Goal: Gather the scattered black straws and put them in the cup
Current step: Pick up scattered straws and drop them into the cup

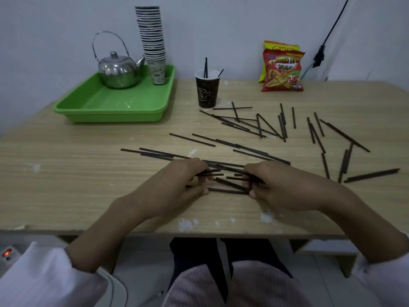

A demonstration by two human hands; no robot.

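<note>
- Hands: your left hand [177, 185] and right hand [278, 187] curl, fingers pinching opposite ends of thin, stiff black straws [228, 180] near the table's [77, 173] front edge.
- More straws lie scattered over the woodgrain top.
- Dark paper cup [207, 89] stands upright beyond, a few straws inside.

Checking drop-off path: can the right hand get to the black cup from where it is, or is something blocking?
Probably yes. The right hand is gathering straws with the left hand. Only flat loose straws lie between it and the cup, whose mouth is open with a few straws inside.
</note>
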